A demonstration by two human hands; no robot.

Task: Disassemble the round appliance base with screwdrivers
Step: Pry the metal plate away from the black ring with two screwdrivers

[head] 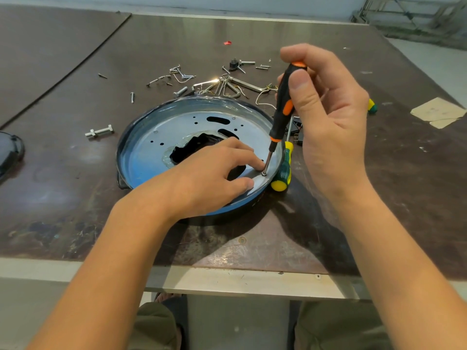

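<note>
The round appliance base lies on the brown table, a shallow blue-rimmed dish with a perforated metal plate and a dark ragged hole in its middle. My right hand grips a black-and-orange screwdriver, held nearly upright. Its tip sits on a screw at the plate's near right edge. My left hand rests inside the base, fingers curled down, with a fingertip touching the plate right beside that screw.
A green-and-yellow screwdriver lies against the base's right side. Loose screws, bolts and wire clips are scattered behind the base. A bolt lies to the left, a dark part at the left edge, paper scraps at right.
</note>
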